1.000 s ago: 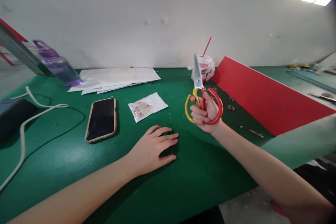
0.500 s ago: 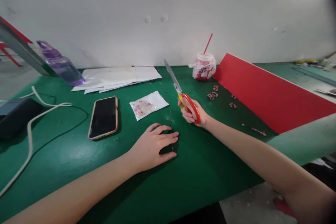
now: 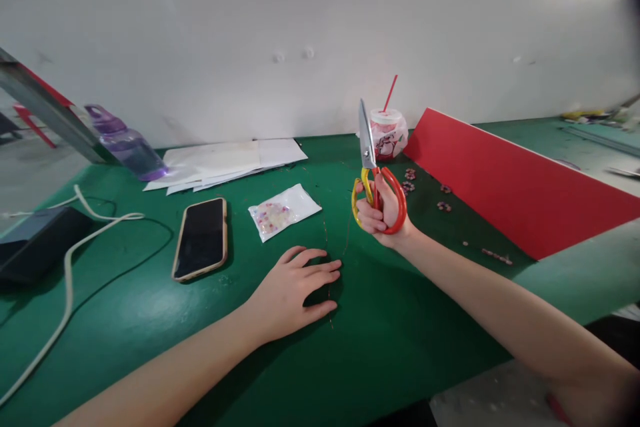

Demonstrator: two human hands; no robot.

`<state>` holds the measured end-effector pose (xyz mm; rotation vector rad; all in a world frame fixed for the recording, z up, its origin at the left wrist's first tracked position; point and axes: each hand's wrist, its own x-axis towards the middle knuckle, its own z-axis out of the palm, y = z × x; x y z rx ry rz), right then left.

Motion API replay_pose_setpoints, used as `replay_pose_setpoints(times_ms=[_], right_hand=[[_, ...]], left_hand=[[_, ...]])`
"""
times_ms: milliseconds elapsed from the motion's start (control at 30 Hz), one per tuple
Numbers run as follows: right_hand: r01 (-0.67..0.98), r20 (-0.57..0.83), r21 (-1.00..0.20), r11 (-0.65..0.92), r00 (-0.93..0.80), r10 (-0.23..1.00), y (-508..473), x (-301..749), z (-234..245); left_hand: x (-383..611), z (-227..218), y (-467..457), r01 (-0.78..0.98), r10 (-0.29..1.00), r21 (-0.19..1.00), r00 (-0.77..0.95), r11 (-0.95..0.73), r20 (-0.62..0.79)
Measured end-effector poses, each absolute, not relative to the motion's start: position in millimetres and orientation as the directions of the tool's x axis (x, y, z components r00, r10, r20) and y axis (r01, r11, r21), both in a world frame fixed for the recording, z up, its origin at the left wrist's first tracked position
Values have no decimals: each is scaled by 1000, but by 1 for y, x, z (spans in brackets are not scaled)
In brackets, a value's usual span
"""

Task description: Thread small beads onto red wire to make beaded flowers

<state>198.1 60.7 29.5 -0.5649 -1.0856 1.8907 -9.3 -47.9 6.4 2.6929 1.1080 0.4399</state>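
Over glossy tabletop (image 3: pixel 390 327), right fingers (image 3: pixel 371 214) around loop-handled metal scissors (image 3: pixel 368 157), left fingers (image 3: pixel 311 256) wide across thin strand (image 3: pixel 329 292)

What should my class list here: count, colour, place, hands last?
Scissors: 1, red and yellow, centre
Strand: count unclear, brownish, centre
Packet: 1, white, centre
Phone: 1, black, left
Bottle: 1, purple, back left
Papers: several, white, back left
Bagged cup: 1, whitish, back
Bead clusters: several, pinkish, right
Board: 1, red, right
Oddments: several, blurred, right
Cable: count unclear, white, left
Device: 1, black, far left
Table: 1, green, beneath
Panel: 1, white, behind table
Left hand: 1, bare, over strand
Right hand: 1, bare, gripping scissors
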Motion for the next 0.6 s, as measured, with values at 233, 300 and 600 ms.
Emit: replay_pose_setpoints(times_ms=[233, 300, 600], right_hand=[[-320, -15, -864, -389, -755, 655, 21, 172, 16], [-286, -19, -873, -396, -789, 614, 20, 168, 10], [-210, -56, -920, -331, -766, 640, 52, 177, 9]], left_hand=[[-9, 7, -48, 652, 710, 290, 679, -701, 189], [-8, 7, -48, 649, 707, 289, 680, -704, 193], [-9, 7, -48, 642, 702, 290, 678, -709, 216]])
